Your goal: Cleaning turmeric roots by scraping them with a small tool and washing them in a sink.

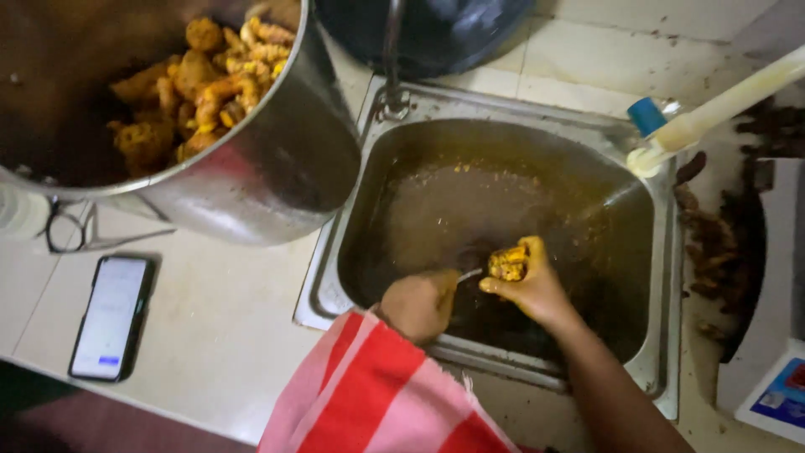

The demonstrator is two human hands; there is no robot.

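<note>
Over the steel sink (381,180), my right hand (535,289) grips a knobbly yellow-orange root piece (508,263), its scraped side facing up. My left hand (419,304) is closed around the handle of a small knife. Only the thin metal blade (470,273) shows, and its tip touches the root. The sink basin holds dark, murky water with yellow scraps floating near the far wall. A red and pink striped cloth (377,394) covers my left arm below the wrist.
A large steel pot (277,168) with several yellow root pieces (210,75) stands tilted at upper left. A phone (111,316) lies on the counter at left. A tap with a blue cap (650,117) and dark peelings (713,252) are at right, a white scale (776,369) beyond.
</note>
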